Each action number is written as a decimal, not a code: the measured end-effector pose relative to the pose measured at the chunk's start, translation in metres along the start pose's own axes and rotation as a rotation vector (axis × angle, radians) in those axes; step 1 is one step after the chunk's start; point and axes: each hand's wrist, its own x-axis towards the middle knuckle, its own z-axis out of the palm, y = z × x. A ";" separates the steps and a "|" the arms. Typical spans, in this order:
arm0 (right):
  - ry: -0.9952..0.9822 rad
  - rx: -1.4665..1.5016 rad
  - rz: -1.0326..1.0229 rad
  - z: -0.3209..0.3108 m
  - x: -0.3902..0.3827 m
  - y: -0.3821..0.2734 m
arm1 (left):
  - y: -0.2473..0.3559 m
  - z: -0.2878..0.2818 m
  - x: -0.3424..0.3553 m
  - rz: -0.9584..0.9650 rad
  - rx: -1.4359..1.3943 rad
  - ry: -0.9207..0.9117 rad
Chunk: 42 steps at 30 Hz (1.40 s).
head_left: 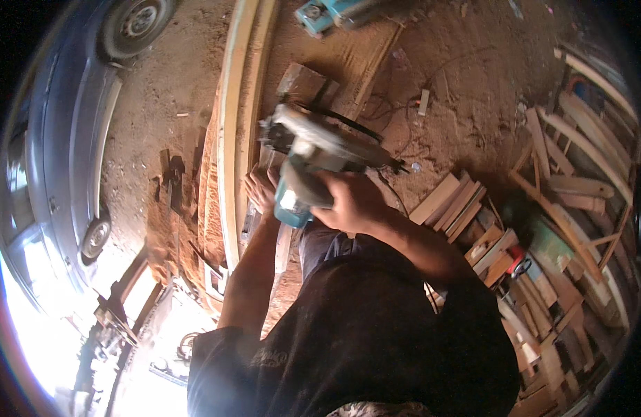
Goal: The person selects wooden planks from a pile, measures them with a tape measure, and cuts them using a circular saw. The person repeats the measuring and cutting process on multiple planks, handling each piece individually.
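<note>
My right hand point(352, 201) is wrapped round the rear handle of a teal circular saw point(293, 194). Its grey metal guard and base point(327, 135) are tilted and smeared by motion, pointing away from me. Just left of the saw's body, my left hand point(261, 187) lies with fingers stretched out against the long timber beams point(240, 125). The saw hides part of that hand. A narrow piece of wood point(284, 243) shows below it, close to my legs. Beyond the saw sits a brownish block point(303, 82).
Another teal power tool point(317, 17) rests on a wide board point(369, 52) at the far side. Dark cable point(383, 108) loops over the dirt floor. Stacked offcuts point(452, 201) and a heap of planks point(577, 187) fill the right. A blue vehicle point(63, 132) stands left.
</note>
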 end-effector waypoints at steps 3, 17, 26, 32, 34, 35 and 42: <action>0.155 0.087 -0.029 -0.030 -0.034 0.011 | 0.026 -0.032 0.002 0.014 -0.037 0.007; 0.456 -0.177 0.769 -0.116 -0.205 0.143 | 0.221 -0.047 0.149 0.287 0.250 -0.442; 0.665 -0.184 1.008 -0.079 -0.313 0.222 | 0.313 -0.120 0.121 0.669 0.280 -0.424; 0.766 0.511 1.028 -0.066 -0.329 0.239 | 0.434 -0.227 0.179 0.575 -0.574 0.116; 0.754 0.523 1.069 -0.060 -0.324 0.237 | 0.405 -0.246 0.184 0.634 -0.611 0.191; 0.711 0.603 0.955 -0.063 -0.323 0.239 | 0.379 -0.242 0.180 0.642 -0.521 0.224; 0.495 0.709 0.652 -0.109 -0.261 0.203 | 0.131 -0.078 0.039 0.079 0.215 -0.317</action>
